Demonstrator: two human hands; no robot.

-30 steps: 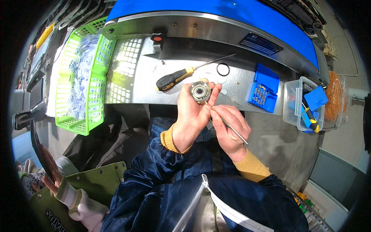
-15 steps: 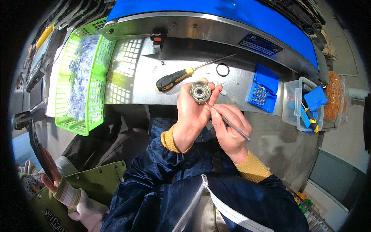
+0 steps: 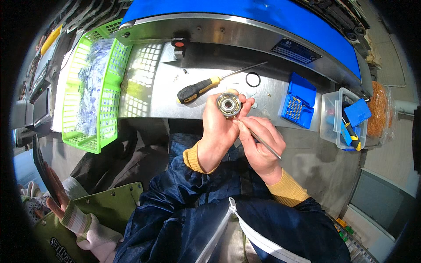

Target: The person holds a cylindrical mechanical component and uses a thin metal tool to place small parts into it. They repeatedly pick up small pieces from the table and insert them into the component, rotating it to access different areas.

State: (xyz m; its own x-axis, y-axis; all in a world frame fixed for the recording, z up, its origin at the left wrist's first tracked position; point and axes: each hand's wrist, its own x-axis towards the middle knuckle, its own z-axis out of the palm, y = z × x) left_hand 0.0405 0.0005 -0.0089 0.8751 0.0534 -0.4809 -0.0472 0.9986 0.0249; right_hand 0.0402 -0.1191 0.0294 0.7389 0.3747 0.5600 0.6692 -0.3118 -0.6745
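Bearing (image 3: 229, 104) near brightly lit metal worktop (image 3: 166, 105)

The bearing (image 3: 229, 104) sits in the left hand (image 3: 217, 129). On the table (image 3: 164, 101) beyond, the screwdriver (image 3: 200, 89) lies between the basket (image 3: 108, 98), left, and the bit case (image 3: 300, 99), right.

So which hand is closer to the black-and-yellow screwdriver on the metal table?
Left. In the picture, the left hand is just below the screwdriver; the right hand is farther down and to the right.
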